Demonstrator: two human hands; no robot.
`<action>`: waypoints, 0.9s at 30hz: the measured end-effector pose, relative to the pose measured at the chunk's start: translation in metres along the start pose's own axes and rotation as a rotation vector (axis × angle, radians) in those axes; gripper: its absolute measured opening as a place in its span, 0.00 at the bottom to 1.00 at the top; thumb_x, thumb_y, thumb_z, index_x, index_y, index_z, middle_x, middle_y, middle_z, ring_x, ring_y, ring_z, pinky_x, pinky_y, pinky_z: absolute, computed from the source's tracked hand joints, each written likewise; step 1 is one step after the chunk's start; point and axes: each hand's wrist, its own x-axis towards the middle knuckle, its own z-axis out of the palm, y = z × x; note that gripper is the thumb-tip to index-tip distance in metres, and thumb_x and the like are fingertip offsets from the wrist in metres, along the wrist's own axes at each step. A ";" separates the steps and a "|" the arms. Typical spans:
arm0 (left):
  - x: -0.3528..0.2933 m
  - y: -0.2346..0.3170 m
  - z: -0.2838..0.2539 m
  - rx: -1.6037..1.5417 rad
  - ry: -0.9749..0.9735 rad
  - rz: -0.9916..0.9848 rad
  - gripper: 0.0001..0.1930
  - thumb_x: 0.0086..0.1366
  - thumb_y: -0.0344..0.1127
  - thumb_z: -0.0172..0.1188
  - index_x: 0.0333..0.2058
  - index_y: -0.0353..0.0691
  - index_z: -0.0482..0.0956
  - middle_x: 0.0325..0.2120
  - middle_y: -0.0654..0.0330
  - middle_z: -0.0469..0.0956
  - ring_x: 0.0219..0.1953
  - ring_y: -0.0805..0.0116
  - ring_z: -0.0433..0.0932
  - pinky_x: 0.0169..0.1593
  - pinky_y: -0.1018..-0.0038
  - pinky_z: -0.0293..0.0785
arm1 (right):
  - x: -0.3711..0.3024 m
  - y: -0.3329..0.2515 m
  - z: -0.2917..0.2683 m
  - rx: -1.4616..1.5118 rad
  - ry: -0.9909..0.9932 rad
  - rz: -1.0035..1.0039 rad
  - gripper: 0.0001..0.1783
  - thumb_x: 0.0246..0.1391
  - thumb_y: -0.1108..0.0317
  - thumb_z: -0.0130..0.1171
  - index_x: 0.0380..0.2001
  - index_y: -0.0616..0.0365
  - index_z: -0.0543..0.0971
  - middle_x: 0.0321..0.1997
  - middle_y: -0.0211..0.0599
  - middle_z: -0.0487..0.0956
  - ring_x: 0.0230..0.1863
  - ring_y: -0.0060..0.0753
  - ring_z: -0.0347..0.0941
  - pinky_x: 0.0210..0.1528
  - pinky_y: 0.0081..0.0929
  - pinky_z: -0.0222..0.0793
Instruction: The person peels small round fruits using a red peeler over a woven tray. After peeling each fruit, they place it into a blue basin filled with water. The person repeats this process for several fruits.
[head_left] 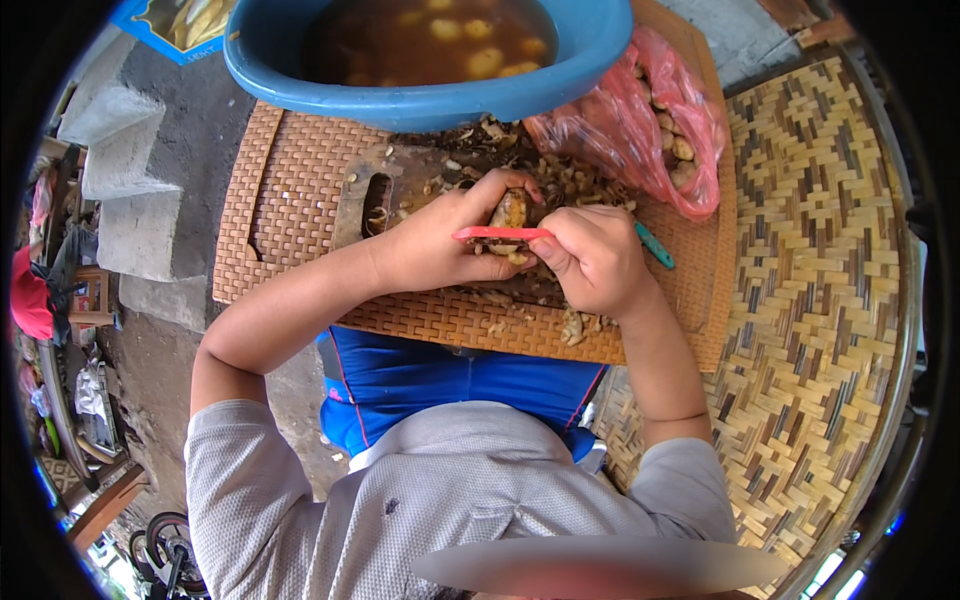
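My left hand (pixel 435 235) is wrapped round a partly peeled potato (pixel 512 212), its thumb below and its fingers above. My right hand (pixel 600 258) grips a red peeler (pixel 480 232), which lies across the near side of the potato. Both hands are over a wooden chopping board (pixel 350 212) strewn with brown peelings (pixel 585 182). A teal handle (pixel 655 246) lies just right of my right hand; its other end is hidden by peelings and the hand.
A blue basin (pixel 400 100) with murky brown water and several pale potatoes stands beyond the board. Right of it lies a pink plastic bag (pixel 590 125) of unpeeled potatoes (pixel 682 150). Everything rests on a brown woven tabletop (pixel 300 180). A bamboo-weave surface (pixel 820 250) adjoins it at the right.
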 end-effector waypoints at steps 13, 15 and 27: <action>-0.001 -0.007 0.003 0.004 0.025 0.009 0.40 0.61 0.31 0.77 0.67 0.40 0.63 0.33 0.50 0.85 0.40 0.48 0.89 0.48 0.61 0.82 | 0.002 0.000 0.003 -0.049 0.048 0.009 0.13 0.64 0.66 0.69 0.29 0.57 0.76 0.24 0.44 0.79 0.24 0.54 0.79 0.27 0.45 0.73; -0.003 -0.010 0.005 -0.020 0.011 0.009 0.41 0.61 0.31 0.77 0.68 0.39 0.63 0.35 0.49 0.85 0.42 0.48 0.89 0.48 0.61 0.82 | 0.002 0.001 0.004 -0.021 0.102 0.014 0.13 0.64 0.65 0.69 0.29 0.57 0.76 0.24 0.44 0.79 0.24 0.54 0.79 0.27 0.44 0.73; -0.003 -0.007 0.004 0.023 -0.055 -0.013 0.38 0.61 0.26 0.76 0.67 0.36 0.68 0.57 0.49 0.74 0.58 0.56 0.81 0.62 0.62 0.78 | 0.004 -0.001 0.002 -0.055 0.062 -0.020 0.14 0.66 0.66 0.68 0.28 0.58 0.76 0.23 0.44 0.77 0.23 0.53 0.78 0.26 0.45 0.72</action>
